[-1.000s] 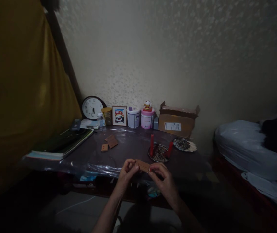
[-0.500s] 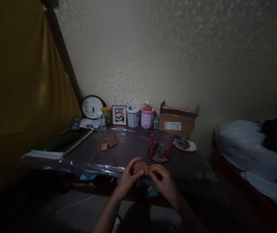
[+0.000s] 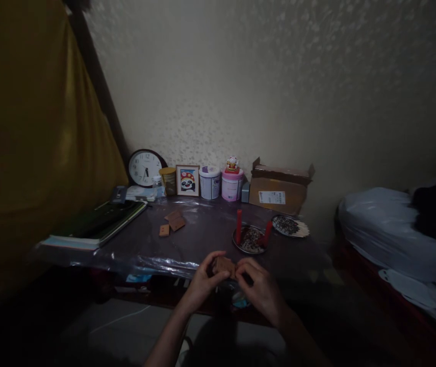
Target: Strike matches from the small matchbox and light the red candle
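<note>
While the left hand (image 3: 201, 281) holds a few flat brown pieces (image 3: 225, 266) at the near edge of the counter (image 3: 202, 239), its grip pinches them between the thumb below and the fingers behind. At their right end sits the right hand (image 3: 260, 289), its grip drawn together, thumb and forefinger pinching the edge of the pieces. More brown tiles (image 3: 177, 224) lie on the counter left of its middle, one smaller and set just apart from the others. Toward the right edge, beyond the right hand, a round dish (image 3: 249, 251) carries two red candles (image 3: 238, 227); behind it, nearer the far right corner, is a patterned plate (image 3: 284, 225) with pale sticks (image 3: 301, 229). Along the far edge stand a clock (image 3: 145, 167), a framed picture (image 3: 187, 181) and an open cardboard box (image 3: 279, 198).
</note>
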Motion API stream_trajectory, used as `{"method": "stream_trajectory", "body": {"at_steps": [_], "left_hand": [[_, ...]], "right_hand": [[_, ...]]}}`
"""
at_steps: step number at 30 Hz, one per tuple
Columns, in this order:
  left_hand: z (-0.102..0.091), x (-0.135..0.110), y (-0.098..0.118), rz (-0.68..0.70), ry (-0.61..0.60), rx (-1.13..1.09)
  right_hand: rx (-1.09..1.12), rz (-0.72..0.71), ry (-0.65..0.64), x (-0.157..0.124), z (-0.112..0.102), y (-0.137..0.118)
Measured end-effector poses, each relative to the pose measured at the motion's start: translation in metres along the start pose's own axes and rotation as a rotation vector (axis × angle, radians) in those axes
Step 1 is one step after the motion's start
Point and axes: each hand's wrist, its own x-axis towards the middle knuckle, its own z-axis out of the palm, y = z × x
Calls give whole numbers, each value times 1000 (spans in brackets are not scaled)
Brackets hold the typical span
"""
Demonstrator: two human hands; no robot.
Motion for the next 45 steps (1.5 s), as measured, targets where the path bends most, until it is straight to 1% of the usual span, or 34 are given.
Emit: {"method": "stream_trajectory", "body": {"at_steps": [8,12,16,19,24,30,32,34,39,42,45], "left_hand": [[2,-1,-1,-1,16,10],[2,-1,2,-7,15,23],[0,-1,6,-7,51,24],[-1,-1,8,-23,74,-16],[-3,1,9,-68,102,-111],[-4,3,6,-65,118,-269],[-3,3,5,-57,107,-306],[-2,2,5,-53,83,-334],[-2,-1,7,-53,22,-350],[-3,-1,8,-61,-5,-366],[-3,-1,7,-69,-19,-397]], "right_hand": [[-101,-19,-10,-1,4,4],[-136,-51,-7,-1,4,6],[-138,-58,-2,-1,2,8],[-80,-27,12,1,1,11],[77,48,31,3,-3,16],[199,106,44,6,-13,19],[254,144,61,8,-15,19],[323,217,69,9,-15,17],[468,359,67,9,-12,12],[543,388,79,8,-12,10],[574,380,70,8,-13,8]]}}
